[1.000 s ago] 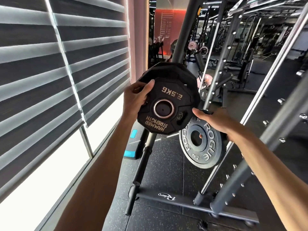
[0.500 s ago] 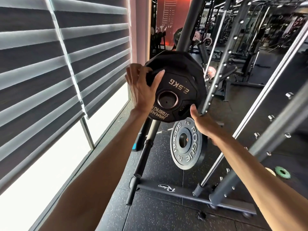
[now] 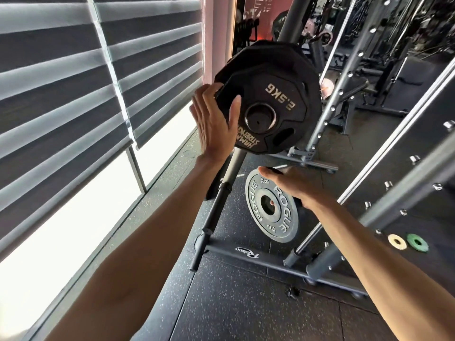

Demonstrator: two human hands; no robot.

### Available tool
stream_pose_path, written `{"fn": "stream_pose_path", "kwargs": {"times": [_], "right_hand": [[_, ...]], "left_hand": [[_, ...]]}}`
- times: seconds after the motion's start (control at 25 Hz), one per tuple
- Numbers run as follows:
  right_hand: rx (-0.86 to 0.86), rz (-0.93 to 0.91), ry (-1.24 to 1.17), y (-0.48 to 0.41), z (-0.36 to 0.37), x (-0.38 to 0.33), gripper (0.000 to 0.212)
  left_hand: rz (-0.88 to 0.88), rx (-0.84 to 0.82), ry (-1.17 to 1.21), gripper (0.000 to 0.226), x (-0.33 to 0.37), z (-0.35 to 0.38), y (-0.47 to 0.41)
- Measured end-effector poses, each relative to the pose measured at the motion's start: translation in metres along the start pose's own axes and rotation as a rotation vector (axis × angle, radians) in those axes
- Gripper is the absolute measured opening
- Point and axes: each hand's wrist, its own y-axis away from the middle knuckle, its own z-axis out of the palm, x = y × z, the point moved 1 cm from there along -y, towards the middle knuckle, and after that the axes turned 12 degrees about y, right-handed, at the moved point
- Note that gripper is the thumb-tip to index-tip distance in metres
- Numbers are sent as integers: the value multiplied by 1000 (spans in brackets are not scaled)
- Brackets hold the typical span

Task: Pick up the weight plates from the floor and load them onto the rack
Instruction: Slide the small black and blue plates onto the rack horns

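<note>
Black rubber plate (image 3: 278, 94): marked 2.5KG, hung on an upper peg of the rack (image 3: 246, 253), bore axis pointing toward the viewer.
Left grip (image 3: 214, 124): open, straight fingers flat against the plate's left rim.
Right grip (image 3: 293, 187): open, relaxed, below the black plate and apart from it, over the top edge of the grey plate (image 3: 273, 212).
Floor (image 3: 234, 303): speckled rubber; yellow disc (image 3: 397, 241) and green disc (image 3: 417, 242) lie side by side near the rack's right uprights.
Next reach: probably rightward and down; the right grip is nearer.
</note>
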Motion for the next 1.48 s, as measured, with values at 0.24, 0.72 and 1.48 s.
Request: {"fn": "stream_pose_path", "kwargs": {"times": [0.24,0.72,1.48], "right_hand": [[-123,-141,44,-1,52,-26,67],[-423,-349,298,-95,177,-25,25],[-251,-168,358,-172,252,9,42]], "left_hand": [[-297,-355,45,24,-56,-51,121],[-815,-1441,-205,52,-154,-113,170],[-601,-1805,-246,45,-274,-63,192]]}}
